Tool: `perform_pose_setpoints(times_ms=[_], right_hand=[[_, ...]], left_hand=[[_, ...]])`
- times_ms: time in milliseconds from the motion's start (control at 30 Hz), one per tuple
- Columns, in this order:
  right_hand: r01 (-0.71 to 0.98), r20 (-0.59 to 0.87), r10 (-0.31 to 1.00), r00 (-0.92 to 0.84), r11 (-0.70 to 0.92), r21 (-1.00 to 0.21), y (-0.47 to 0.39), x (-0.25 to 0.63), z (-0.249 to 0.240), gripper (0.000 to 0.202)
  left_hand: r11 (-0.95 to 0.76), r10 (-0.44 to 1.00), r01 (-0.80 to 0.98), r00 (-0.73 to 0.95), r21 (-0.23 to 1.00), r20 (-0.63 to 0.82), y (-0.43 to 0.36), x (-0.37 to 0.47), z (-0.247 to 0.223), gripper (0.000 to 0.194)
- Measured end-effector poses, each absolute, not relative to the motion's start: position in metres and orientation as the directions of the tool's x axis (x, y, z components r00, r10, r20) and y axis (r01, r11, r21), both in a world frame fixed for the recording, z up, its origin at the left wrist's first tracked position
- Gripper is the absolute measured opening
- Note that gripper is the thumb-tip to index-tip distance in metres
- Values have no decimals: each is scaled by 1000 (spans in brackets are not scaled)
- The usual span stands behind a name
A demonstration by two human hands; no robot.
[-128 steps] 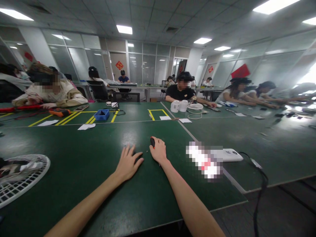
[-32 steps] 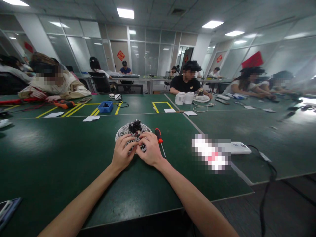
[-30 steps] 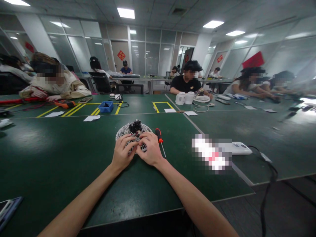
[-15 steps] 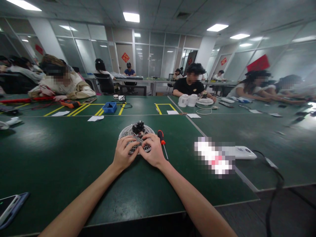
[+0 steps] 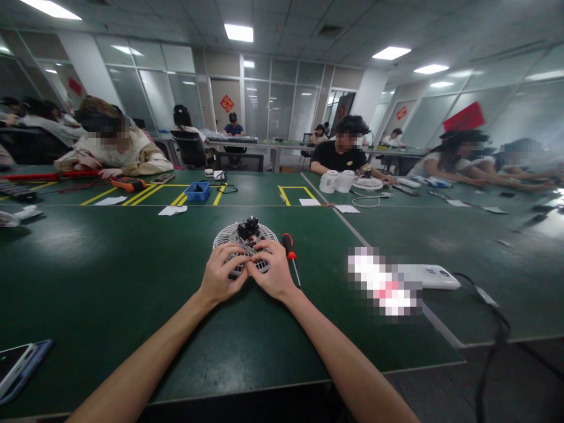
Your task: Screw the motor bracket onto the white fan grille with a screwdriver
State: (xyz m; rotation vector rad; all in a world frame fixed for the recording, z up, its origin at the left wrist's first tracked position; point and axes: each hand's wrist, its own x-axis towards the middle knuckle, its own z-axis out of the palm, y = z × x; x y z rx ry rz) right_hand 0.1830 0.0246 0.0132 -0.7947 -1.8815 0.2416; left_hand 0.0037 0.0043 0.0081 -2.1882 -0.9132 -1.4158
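A round white fan grille (image 5: 224,235) lies on the green table straight ahead, with a black motor assembly (image 5: 249,228) standing on its middle. Thin grey wires run from the motor down toward my fingertips. My left hand (image 5: 223,273) rests over the grille's near left side, fingers curled and pinched. From the right, my right hand (image 5: 272,267) meets it, thumb and fingers closed close to the left fingertips. Whatever lies between the fingertips is too small and covered to make out. Just right of my right hand lies a red and black screwdriver (image 5: 289,247), its shaft toward me.
A blurred-out patch and a white device (image 5: 436,277) with a black cable lie to the right. At the left edge is a phone (image 5: 17,367). Farther back are a blue bin (image 5: 197,191), paper slips, white cylindrical parts (image 5: 337,181) and co-workers seated across the table.
The view has shifted very slightly. My fingers have moved only a little over the grille and stay pinched together; the grille and screwdriver lie as before.
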Motion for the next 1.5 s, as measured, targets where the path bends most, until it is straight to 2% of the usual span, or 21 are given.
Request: perform_pose_setpoints(times_ms=[500,633,767,867,1000,1100,1267,1400,1500], right_hand=[[437,747,618,-246,758,-484,25,184,16,6],[481,748,642,-168,716,-507,27,193,24,13],[589,703,711,12,563,-579,39,207,27,18],[695,580,808,103,359,-623,50,217,23,24],[829,394,904,164,91,-552,59,228,14,45],[859,295,942,158,17,-512,63,234,10,54],[803,237,961,142,28,-595,70,241,7,48],[516,180,948,262,20,-856,73,246,9,49],[340,135,947,293,28,-940,75,246,13,46]], left_hand=[[-686,361,720,211,106,909,7,5,5,9],[-695,388,705,208,138,898,5,7,5,8],[-717,398,681,222,150,890,1,9,7,9],[-724,404,672,228,157,886,0,10,8,7],[-726,400,670,224,158,889,0,10,7,6],[-718,418,673,215,176,883,0,11,6,6],[-713,404,679,194,175,894,2,12,3,7],[-699,394,697,187,161,900,4,11,3,7],[-697,379,702,185,148,906,4,10,3,8]])
